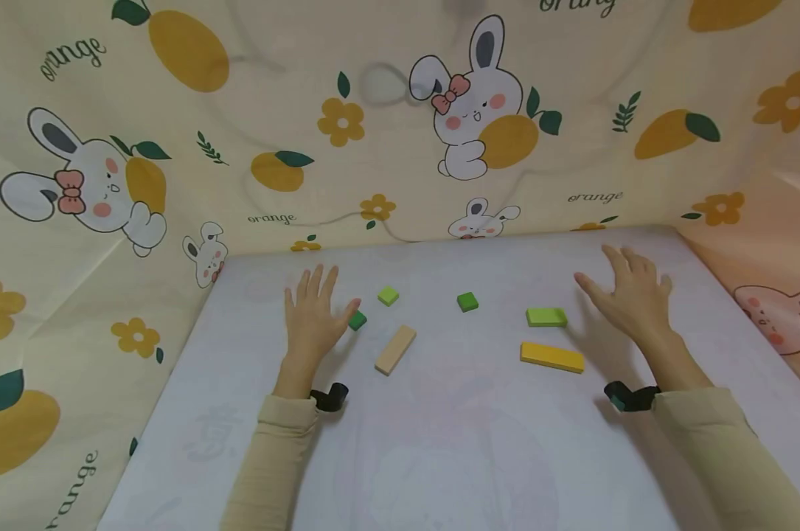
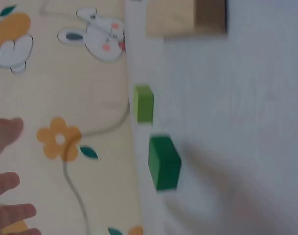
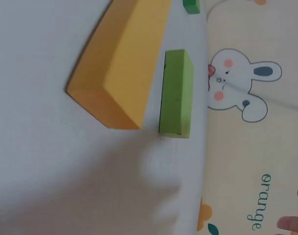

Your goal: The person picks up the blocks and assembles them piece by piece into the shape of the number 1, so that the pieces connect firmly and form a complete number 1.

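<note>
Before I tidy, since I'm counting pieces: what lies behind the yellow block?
Behind the yellow block lies a light green block, apart from it; what's beneath either is hidden.

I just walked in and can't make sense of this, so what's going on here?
A person has both bare hands over a table of scattered blocks, fingers spread, holding nothing. The left hand is beside a dark green block; the right hand is nearest the long green block, with the yellow block close by. The tan block and two other small green blocks lie between the hands.
</note>
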`<action>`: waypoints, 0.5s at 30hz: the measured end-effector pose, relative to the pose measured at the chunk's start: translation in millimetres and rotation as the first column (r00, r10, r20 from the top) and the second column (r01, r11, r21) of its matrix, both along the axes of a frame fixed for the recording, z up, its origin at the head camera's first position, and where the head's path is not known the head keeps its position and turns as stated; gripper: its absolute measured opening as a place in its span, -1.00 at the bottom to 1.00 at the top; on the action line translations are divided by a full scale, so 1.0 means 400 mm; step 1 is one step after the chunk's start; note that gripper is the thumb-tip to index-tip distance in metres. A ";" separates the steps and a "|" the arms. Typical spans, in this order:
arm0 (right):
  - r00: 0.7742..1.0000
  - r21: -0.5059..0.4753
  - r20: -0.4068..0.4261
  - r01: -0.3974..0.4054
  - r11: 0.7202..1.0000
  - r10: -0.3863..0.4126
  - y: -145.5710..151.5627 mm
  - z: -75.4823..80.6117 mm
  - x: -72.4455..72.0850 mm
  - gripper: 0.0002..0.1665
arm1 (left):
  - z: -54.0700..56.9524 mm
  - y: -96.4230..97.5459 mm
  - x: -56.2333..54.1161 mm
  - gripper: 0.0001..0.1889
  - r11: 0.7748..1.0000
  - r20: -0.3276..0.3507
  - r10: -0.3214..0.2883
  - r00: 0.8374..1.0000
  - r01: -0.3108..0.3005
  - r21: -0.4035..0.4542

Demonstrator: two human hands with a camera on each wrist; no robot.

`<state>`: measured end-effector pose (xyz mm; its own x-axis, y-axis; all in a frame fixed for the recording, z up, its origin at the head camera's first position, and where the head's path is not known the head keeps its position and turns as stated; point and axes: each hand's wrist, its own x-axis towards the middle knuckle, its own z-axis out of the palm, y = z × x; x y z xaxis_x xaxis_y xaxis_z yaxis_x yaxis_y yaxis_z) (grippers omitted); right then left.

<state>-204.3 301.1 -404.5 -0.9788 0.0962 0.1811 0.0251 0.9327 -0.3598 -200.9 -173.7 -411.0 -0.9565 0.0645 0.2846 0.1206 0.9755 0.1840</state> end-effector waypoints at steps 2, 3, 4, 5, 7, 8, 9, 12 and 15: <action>0.999 -0.041 -0.031 -0.018 0.999 0.016 0.000 -0.004 0.007 -0.06 | -0.003 0.015 0.007 -0.29 0.999 -0.059 -0.035 0.998 0.036 0.015; 0.999 -0.065 -0.042 -0.028 0.997 0.025 0.001 -0.005 0.011 -0.09 | -0.005 0.022 0.011 -0.33 0.998 -0.097 -0.054 0.994 0.056 0.015; 0.998 -0.087 -0.054 -0.041 0.995 0.036 0.001 -0.007 0.015 -0.12 | -0.007 0.030 0.014 -0.36 0.997 -0.141 -0.074 0.987 0.077 0.016; 0.997 -0.111 -0.062 -0.052 0.992 0.046 0.001 -0.008 0.018 -0.15 | -0.009 0.037 0.018 -0.39 0.995 -0.183 -0.094 0.979 0.098 0.015; 0.996 -0.152 -0.069 -0.074 0.986 0.064 0.003 -0.012 0.025 -0.20 | -0.015 0.052 0.022 -0.45 0.988 -0.263 -0.137 0.955 0.151 0.031; 0.995 -0.166 -0.073 -0.083 0.983 0.071 0.004 -0.014 0.028 -0.23 | -0.018 0.059 0.024 -0.47 0.983 -0.294 -0.159 0.942 0.177 0.038; 0.994 -0.178 -0.075 -0.090 0.980 0.078 0.005 -0.016 0.030 -0.25 | -0.020 0.067 0.027 -0.49 0.977 -0.319 -0.178 0.931 0.206 0.055; 0.992 -0.199 -0.064 -0.120 0.973 0.109 0.010 -0.023 0.033 -0.27 | -0.024 0.089 0.035 -0.54 0.949 -0.344 -0.226 0.911 0.286 0.132; 0.987 -0.222 -0.052 -0.157 0.962 0.149 0.017 -0.033 0.034 -0.28 | -0.027 0.111 0.043 -0.58 0.917 -0.328 -0.260 0.908 0.339 0.210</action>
